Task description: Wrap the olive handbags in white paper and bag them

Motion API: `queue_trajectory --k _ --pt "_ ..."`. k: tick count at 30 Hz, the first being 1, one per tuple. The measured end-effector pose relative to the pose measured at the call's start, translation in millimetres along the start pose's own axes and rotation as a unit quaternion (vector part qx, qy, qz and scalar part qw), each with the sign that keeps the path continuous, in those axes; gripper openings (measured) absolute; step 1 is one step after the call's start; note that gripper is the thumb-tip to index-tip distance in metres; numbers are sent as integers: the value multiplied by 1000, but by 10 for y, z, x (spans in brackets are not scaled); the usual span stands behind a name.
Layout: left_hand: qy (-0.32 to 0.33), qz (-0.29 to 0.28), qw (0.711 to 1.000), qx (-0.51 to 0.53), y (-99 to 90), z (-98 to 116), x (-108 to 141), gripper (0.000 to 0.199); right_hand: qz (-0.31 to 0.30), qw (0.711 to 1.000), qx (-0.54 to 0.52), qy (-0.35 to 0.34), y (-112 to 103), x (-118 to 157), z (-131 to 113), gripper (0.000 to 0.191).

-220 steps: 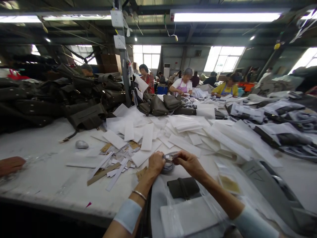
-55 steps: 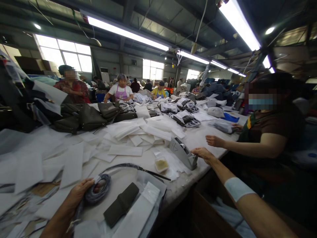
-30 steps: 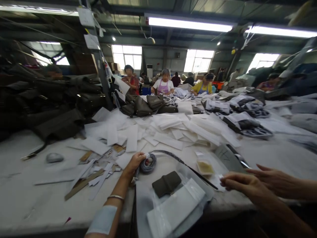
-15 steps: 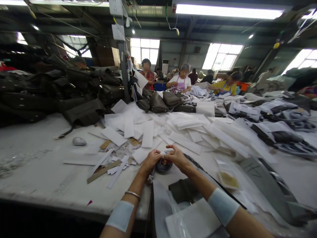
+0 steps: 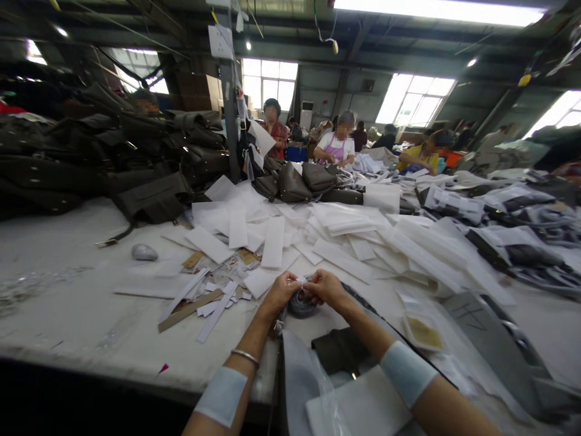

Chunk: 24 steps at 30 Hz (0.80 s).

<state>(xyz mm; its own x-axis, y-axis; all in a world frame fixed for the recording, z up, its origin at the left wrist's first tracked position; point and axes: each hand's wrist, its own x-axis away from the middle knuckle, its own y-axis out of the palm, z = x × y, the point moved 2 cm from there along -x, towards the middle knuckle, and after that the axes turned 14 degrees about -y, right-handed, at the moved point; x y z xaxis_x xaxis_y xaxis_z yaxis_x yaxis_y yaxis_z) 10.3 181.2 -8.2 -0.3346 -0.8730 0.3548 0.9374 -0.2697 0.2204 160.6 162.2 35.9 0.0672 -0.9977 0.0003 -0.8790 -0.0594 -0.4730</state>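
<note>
My left hand [image 5: 282,292] and my right hand [image 5: 325,286] meet in front of me, fingers pinched on a thin white tie [image 5: 301,281]. Just below the fingertips lies a dark coiled strap [image 5: 302,307], apparently wrapped in clear plastic. The tie is small, and its ends are partly hidden by the fingers. Closer to me, between my forearms, rests a bag with a grey side [image 5: 295,375], a dark olive part [image 5: 338,346] and a white foam sheet [image 5: 358,402] on it.
White foam sheets [image 5: 336,221] and paper strips [image 5: 218,312] cover the table's middle. Dark bags [image 5: 154,197] are heaped on the left. To the right lie a small tray [image 5: 422,332] and a marked grey piece [image 5: 485,339]. Several people work beyond the table.
My right hand's fingers, raised and spread before, have closed into a pinch at the tie. My left hand stays pinched. The view has tilted slightly.
</note>
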Motion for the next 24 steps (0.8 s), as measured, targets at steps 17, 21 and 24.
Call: queue_trajectory --k 17,21,24 --pt "10 22 996 -80 -82 23 -13 25 -193 762 527 -321 178 -100 -414 24" --pt "4 28 995 -98 -111 28 -22 28 -194 795 507 -270 202 -158 -354 23" --pt "8 24 992 -121 -112 35 -32 33 -202 829 468 -228 126 -194 -310 24"
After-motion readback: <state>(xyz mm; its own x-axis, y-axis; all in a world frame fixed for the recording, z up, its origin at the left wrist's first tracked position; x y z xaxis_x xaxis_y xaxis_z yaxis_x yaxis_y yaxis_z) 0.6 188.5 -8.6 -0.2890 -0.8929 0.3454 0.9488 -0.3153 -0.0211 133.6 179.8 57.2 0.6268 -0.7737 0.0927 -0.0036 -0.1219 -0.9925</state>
